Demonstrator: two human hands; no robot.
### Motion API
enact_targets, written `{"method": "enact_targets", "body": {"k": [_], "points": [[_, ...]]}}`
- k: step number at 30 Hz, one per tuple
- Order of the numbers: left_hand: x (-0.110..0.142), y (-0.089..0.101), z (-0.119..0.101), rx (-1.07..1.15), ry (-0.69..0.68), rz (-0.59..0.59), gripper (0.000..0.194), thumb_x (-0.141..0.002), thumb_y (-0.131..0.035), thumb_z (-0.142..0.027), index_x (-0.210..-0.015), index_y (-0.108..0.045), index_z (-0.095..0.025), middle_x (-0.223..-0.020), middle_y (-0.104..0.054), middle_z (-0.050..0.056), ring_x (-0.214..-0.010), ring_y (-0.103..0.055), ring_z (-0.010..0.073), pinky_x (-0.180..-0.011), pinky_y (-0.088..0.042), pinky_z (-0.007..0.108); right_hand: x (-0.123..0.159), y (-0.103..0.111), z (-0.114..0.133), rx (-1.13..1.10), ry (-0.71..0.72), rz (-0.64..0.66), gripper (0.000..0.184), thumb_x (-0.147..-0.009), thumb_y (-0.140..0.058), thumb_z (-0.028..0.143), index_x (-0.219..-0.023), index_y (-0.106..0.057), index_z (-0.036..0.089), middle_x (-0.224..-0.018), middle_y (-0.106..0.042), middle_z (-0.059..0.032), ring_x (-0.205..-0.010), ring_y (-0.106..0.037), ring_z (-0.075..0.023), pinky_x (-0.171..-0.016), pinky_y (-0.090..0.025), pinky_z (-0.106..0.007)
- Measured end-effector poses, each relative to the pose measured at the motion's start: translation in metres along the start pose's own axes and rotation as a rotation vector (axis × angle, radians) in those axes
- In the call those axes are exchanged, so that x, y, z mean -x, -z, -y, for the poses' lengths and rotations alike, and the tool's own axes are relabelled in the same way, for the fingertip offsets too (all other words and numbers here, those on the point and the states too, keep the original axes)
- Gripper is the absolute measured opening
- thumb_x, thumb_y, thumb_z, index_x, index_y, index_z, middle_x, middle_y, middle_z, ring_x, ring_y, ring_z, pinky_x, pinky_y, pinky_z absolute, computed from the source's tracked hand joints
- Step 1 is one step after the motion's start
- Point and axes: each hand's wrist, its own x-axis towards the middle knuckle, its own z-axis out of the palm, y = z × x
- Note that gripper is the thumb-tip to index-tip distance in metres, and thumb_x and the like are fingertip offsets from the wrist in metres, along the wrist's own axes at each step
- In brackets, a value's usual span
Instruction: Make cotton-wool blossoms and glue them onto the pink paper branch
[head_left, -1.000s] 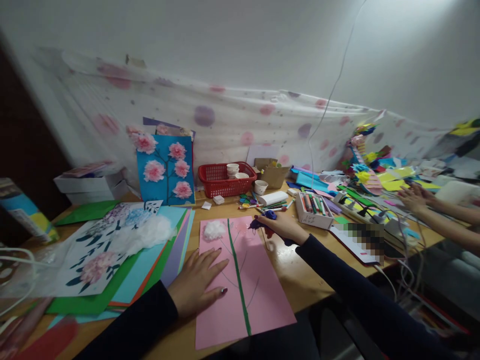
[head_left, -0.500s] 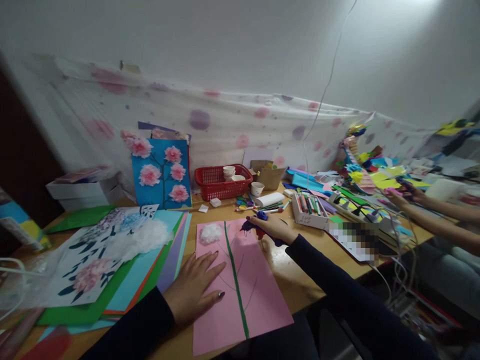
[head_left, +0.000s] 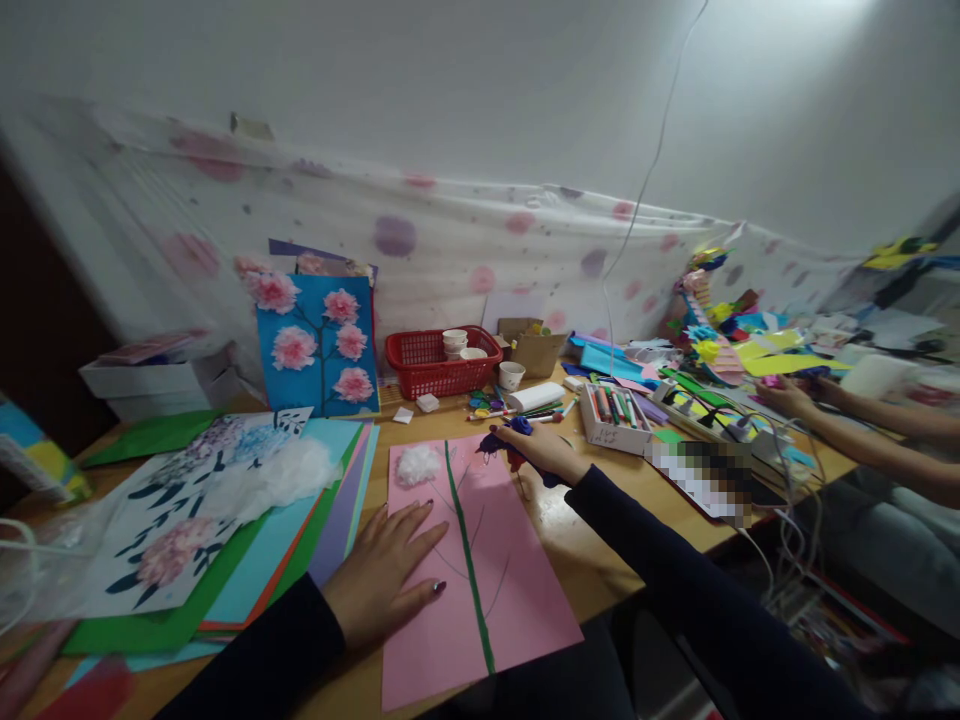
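Observation:
A sheet of pink paper (head_left: 431,640) lies before me, with a green painted stem (head_left: 466,545) down its length and thin pencil branches. White cotton fluff (head_left: 418,464) sits near its upper left corner. My left hand (head_left: 391,565) rests flat on the paper's left part, fingers spread. In my right hand (head_left: 549,450) is a dark blue hot glue gun (head_left: 517,432), its tip pointing left over the paper's upper right area. Some shiny strands show below the tip; my fingers partly hide the gun.
Coloured papers and a flower picture (head_left: 180,545) with white cotton (head_left: 289,470) lie left. Behind stand a blue flower picture (head_left: 315,345), a red basket (head_left: 442,375), and a marker box (head_left: 616,432). Right are a power strip (head_left: 701,415) and another person's hands (head_left: 784,395).
The whole view has shifted slightly. My right hand and the glue gun stay over the upper right of the pink paper; my left hand stays flat. At right, the other person's hands have moved a little.

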Motion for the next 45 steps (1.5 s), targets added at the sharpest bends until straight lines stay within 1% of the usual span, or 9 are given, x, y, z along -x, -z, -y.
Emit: {"method": "enact_targets", "body": {"k": [8,13,17,21,27,30,33,40,45], "points": [[0.000,-0.001,0.001,0.007,-0.005,-0.021,0.058,-0.088,-0.040,-0.055,-0.141,-0.034,-0.030,-0.150,-0.030,0.009,-0.136,-0.027,0.0330,-0.108,-0.020,0.060,0.001,0.000,0.000,-0.020,-0.014,-0.034,0.052,-0.082,-0.047,0.060,-0.058,-0.059,0.016,-0.057,-0.066,-0.0051,-0.050,-0.058,-0.0123,-0.050,-0.041,-0.022],[-0.001,-0.003,0.002,-0.005,-0.014,-0.029,0.058,-0.088,-0.041,-0.054,-0.141,-0.034,-0.030,-0.150,-0.030,0.008,-0.137,-0.027,0.0317,-0.110,-0.021,0.057,0.001,0.001,0.001,-0.025,-0.019,-0.036,0.053,-0.082,-0.047,0.060,-0.056,-0.058,0.016,-0.057,-0.066,-0.0052,-0.048,-0.057,-0.0120,-0.048,-0.040,-0.022],[0.000,-0.005,0.004,-0.012,-0.018,-0.037,0.059,-0.088,-0.040,-0.054,-0.141,-0.033,-0.029,-0.151,-0.028,0.008,-0.137,-0.027,0.0314,-0.110,-0.024,0.054,0.001,0.002,0.000,-0.017,-0.013,-0.038,0.053,-0.081,-0.048,0.060,-0.055,-0.059,0.016,-0.055,-0.065,-0.0049,-0.049,-0.058,-0.0124,-0.050,-0.041,-0.023],[0.000,-0.005,0.005,0.000,-0.041,-0.053,0.059,-0.089,-0.039,-0.055,-0.141,-0.035,-0.027,-0.150,-0.029,0.009,-0.136,-0.028,0.0321,-0.109,-0.026,0.053,0.002,0.003,-0.001,-0.010,-0.011,-0.041,0.054,-0.081,-0.047,0.061,-0.054,-0.059,0.016,-0.055,-0.065,-0.0054,-0.051,-0.059,-0.0131,-0.052,-0.043,-0.023],[0.001,0.000,0.001,0.020,-0.013,-0.008,0.061,-0.089,-0.036,-0.058,-0.141,-0.034,-0.026,-0.150,-0.028,0.011,-0.137,-0.025,0.0317,-0.110,-0.023,0.054,0.001,0.005,-0.001,-0.006,-0.008,-0.037,0.054,-0.082,-0.045,0.061,-0.055,-0.057,0.016,-0.058,-0.066,-0.0069,-0.051,-0.058,-0.0134,-0.050,-0.043,-0.023],[0.000,0.002,-0.001,0.028,0.003,0.004,0.060,-0.088,-0.038,-0.055,-0.141,-0.034,-0.026,-0.151,-0.027,0.011,-0.137,-0.025,0.0317,-0.110,-0.022,0.054,0.001,0.002,0.001,0.002,0.007,-0.012,0.054,-0.082,-0.046,0.062,-0.056,-0.058,0.016,-0.058,-0.066,-0.0064,-0.049,-0.057,-0.0132,-0.050,-0.042,-0.023],[0.000,0.002,-0.001,0.032,0.009,0.004,0.060,-0.088,-0.039,-0.055,-0.141,-0.034,-0.027,-0.151,-0.026,0.011,-0.138,-0.024,0.0314,-0.110,-0.022,0.053,0.000,-0.004,0.004,0.007,0.035,0.017,0.052,-0.082,-0.047,0.061,-0.058,-0.059,0.016,-0.058,-0.066,-0.0049,-0.050,-0.058,-0.0128,-0.053,-0.043,-0.023],[0.000,-0.001,0.000,0.034,-0.007,0.002,0.060,-0.088,-0.039,-0.054,-0.142,-0.033,-0.027,-0.151,-0.026,0.011,-0.138,-0.023,0.0309,-0.111,-0.021,0.053,-0.005,-0.018,0.007,0.045,0.070,0.031,0.054,-0.081,-0.045,0.062,-0.054,-0.058,0.017,-0.054,-0.065,-0.0039,-0.050,-0.056,-0.0125,-0.053,-0.041,-0.023],[0.001,0.001,-0.001,0.035,0.006,0.005,0.059,-0.088,-0.042,-0.051,-0.141,-0.033,-0.027,-0.151,-0.026,0.010,-0.138,-0.024,0.0309,-0.111,-0.021,0.053,-0.004,-0.016,0.008,0.076,0.074,0.064,0.056,-0.081,-0.045,0.063,-0.053,-0.060,0.017,-0.051,-0.063,-0.0035,-0.048,-0.055,-0.0125,-0.048,-0.038,-0.023]]}}
